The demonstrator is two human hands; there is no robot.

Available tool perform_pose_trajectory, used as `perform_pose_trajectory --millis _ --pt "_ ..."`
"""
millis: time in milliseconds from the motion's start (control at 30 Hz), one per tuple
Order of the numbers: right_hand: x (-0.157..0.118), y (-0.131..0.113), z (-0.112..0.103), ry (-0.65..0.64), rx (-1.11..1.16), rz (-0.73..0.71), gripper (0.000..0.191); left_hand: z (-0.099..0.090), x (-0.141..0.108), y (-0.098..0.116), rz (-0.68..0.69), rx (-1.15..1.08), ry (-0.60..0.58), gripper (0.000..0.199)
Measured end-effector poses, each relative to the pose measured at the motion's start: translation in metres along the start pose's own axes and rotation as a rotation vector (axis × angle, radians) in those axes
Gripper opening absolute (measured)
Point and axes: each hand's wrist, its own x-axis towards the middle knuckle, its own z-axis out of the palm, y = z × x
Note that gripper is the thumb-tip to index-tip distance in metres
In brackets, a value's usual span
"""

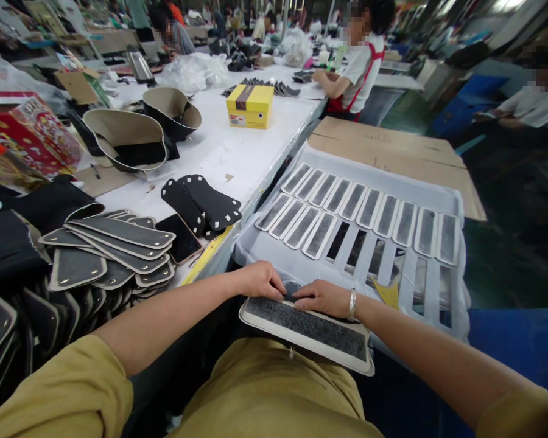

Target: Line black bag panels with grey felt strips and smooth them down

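A long beige-edged panel [347,360] with a dark grey fuzzy strip [308,326] on its face rests tilted across my lap. My left hand [261,280] is closed at its far edge, fingertips pinched near the strip's left end. My right hand [322,298], with a bracelet [352,304] at the wrist, has its fingers bent together over the same edge, thumb side against the strip. Part of a round grey thing [292,287] shows between the hands. What lies under the fingertips is hidden.
Ahead right, a white-covered crate [251,246] carries rows of similar strips [319,234]. On the white table [219,143] lie stacked panels [119,234], black pieces [210,201], a phone [179,238] and a yellow box [249,106]. Another person [363,67] works beyond.
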Motion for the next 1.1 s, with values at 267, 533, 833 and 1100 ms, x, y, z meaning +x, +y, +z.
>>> perform_pose_trajectory --millis 267,533,833,1100 --pt "0.02 -0.009 0.0 -0.021 0.013 -0.011 0.042 0.002 -0.001 -0.004 0.014 -0.016 0.015 0.025" --pt "0.029 -0.002 -0.005 -0.119 0.175 0.022 0.051 -0.014 -0.019 -0.03 -0.167 -0.45 0.033 0.035" --pt "0.036 -0.008 -0.003 -0.078 0.08 0.062 0.054 -0.027 -0.022 -0.023 -0.173 -0.14 0.007 0.031" --pt "0.048 -0.019 -0.001 -0.052 0.073 0.068 0.053 -0.023 -0.025 -0.019 -0.113 -0.039 0.038 0.028"
